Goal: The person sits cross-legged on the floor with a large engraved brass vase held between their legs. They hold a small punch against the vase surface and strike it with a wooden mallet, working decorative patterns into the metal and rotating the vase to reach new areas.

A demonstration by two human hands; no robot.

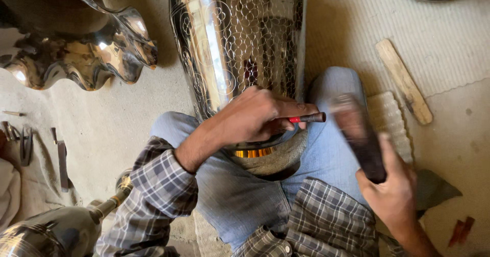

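Note:
A tall shiny metal vase [237,42], engraved with circles and scale patterns, lies across my lap between my blue-jeaned knees. My left hand [250,119] rests on its lower body and grips a thin dark chisel [309,118] with a red band, tip pressed against the metal. My right hand [390,188] holds a dark wooden mallet [357,134], blurred by motion, raised just right of the chisel's end.
A wavy-rimmed polished metal bowl [87,57] sits at upper left. A wooden stick [404,80] lies on the mat at right. Small hand tools [25,142] lie on the floor at left. Another shiny metal vessel [56,231] is at lower left.

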